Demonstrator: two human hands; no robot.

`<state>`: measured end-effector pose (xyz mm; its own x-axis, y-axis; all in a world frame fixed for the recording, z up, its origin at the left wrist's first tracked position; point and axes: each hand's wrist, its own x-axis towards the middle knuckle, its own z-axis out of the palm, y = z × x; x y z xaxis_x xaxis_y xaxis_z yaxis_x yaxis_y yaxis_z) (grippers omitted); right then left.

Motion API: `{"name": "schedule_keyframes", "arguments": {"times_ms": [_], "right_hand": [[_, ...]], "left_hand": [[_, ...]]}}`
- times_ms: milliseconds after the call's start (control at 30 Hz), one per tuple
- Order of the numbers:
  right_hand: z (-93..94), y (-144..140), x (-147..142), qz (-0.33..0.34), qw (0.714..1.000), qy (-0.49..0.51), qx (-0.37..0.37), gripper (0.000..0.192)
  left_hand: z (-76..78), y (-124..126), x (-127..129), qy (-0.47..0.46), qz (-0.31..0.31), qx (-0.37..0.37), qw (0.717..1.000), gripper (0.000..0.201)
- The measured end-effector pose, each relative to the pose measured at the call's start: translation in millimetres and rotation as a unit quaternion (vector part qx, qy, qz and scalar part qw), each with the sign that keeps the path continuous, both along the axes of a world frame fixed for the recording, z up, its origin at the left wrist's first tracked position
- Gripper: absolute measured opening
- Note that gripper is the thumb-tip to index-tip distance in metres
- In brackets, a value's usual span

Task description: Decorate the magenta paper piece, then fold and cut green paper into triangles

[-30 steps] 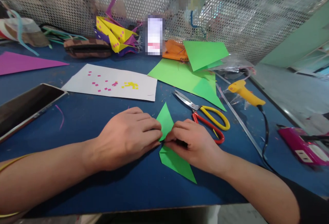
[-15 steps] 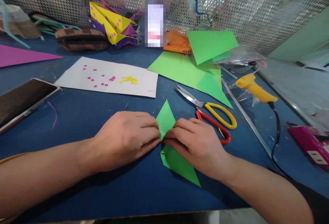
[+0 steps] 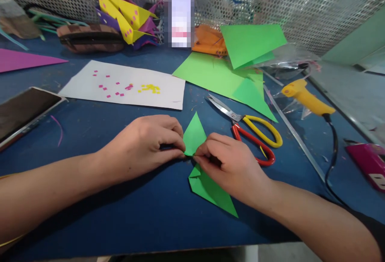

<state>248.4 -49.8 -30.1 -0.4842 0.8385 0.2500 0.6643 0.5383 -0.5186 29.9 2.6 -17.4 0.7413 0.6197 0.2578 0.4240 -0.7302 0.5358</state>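
Observation:
A small green paper triangle (image 3: pixel 195 134) points away from me at the middle of the blue table. My left hand (image 3: pixel 150 146) pinches its lower left corner between thumb and fingertips. At the lower right corner, my right hand (image 3: pixel 233 166) is closed on the same paper. Below my right hand lies a folded green paper piece (image 3: pixel 214 194) with a small flap turned over; whether it joins the triangle is hidden by the fingers. Just beyond my right hand are scissors (image 3: pixel 233 114) with one yellow and one red handle.
White paper (image 3: pixel 126 98) carries pink and yellow bits. Green sheets (image 3: pixel 207 69) lie behind the scissors. A yellow glue gun (image 3: pixel 309 97) and its cord are at right, a dark phone (image 3: pixel 27 111) at left. Folded yellow paper (image 3: pixel 129 23) and a pouch (image 3: pixel 90 39) stand at the back.
My left fingers have drawn slightly apart from the right ones, showing more of the triangle's lower edge. The small flap on the lower green piece shows more. The camera view has shifted slightly.

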Motion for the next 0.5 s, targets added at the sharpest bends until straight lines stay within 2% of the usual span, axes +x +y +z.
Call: {"name": "schedule_keyframes", "arguments": {"times_ms": [333, 500], "right_hand": [[-0.7, -0.8, -2.0, -0.032, 0.999, 0.002, -0.023, 0.013], [1.5, -0.7, -2.7, -0.036, 0.999, 0.011, -0.032, 0.015]], "left_hand": [[-4.0, 1.1, 2.9, -0.031, 0.019, -0.057, 0.998, 0.013], [-5.4, 2.0, 3.1, -0.029, 0.029, -0.053, 0.998, 0.013]]}}
